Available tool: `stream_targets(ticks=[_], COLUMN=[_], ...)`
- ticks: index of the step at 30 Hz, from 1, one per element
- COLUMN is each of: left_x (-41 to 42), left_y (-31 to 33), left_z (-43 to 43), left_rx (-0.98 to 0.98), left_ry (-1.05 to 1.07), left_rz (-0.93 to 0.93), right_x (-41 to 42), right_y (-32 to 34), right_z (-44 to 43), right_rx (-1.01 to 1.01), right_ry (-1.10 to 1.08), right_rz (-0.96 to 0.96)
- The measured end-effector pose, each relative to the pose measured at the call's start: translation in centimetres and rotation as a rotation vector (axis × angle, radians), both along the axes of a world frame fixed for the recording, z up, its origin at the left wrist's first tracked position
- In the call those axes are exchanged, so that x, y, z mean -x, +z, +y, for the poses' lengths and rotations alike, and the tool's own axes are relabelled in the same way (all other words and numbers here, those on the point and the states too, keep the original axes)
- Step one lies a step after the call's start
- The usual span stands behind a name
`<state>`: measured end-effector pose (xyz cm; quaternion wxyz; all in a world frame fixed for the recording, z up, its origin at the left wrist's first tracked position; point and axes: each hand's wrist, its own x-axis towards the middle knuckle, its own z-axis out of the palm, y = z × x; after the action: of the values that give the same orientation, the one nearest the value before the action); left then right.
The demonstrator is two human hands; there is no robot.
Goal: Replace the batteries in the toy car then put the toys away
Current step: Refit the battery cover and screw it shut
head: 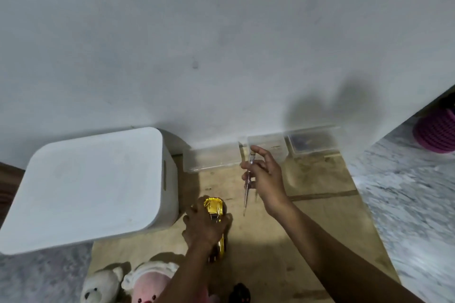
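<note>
A shiny gold toy car point(214, 206) lies on a tan mat point(307, 224) on the floor. My left hand point(202, 225) presses down over its middle and grips it. My right hand point(264, 174) is raised a little to the right of the car and holds a slim screwdriver point(247, 187) with a clear handle, tip pointing down toward the mat. A white plush bear point(102, 286) and a pink-and-white plush toy point(147, 283) lie at the bottom edge. The car's underside is hidden from view.
A large white lidded bin point(86, 184) stands left of the car. Three clear plastic boxes point(211, 160) point(268, 147) point(312, 140) line the grey wall. A small black object point(240, 293) lies near my left arm. A magenta ribbed item point(435, 130) sits far right.
</note>
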<state>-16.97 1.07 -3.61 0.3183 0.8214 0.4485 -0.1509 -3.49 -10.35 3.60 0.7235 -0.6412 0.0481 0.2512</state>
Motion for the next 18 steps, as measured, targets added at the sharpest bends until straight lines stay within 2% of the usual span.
stream_targets(ticks=[4, 6, 8, 12, 15, 18], left_x=[-2.3, -4.3, -6.5, -9.9, -10.6, -10.9], left_y=[2.2, 3.4, 4.1, 3.4, 1.9, 0.7], left_z=[0.3, 1.1, 2.6, 5.9, 7.5, 8.4], left_rx=[-0.176, -0.215, -0.246, -0.339, -0.399, -0.447], left_ry=[-0.05, -0.071, -0.099, -0.247, -0.365, -0.432], left_rz=[-0.196, -0.322, -0.379, -0.241, -0.109, -0.071], right_x=[-2.0, -3.0, -4.0, -5.6, -6.5, -6.8], right_y=[-2.0, -3.1, -4.2, -5.0, -5.7, -6.1], right_z=[1.8, 3.1, 4.2, 5.9, 6.6, 6.8], right_rx=[0.095, 0.249, 0.472, 0.86, 1.014, 1.112], right_ry=[0.084, 0.179, 0.336, 0.626, 0.775, 0.86], right_rz=[0.056, -0.065, -0.274, -0.644, -0.829, -0.952])
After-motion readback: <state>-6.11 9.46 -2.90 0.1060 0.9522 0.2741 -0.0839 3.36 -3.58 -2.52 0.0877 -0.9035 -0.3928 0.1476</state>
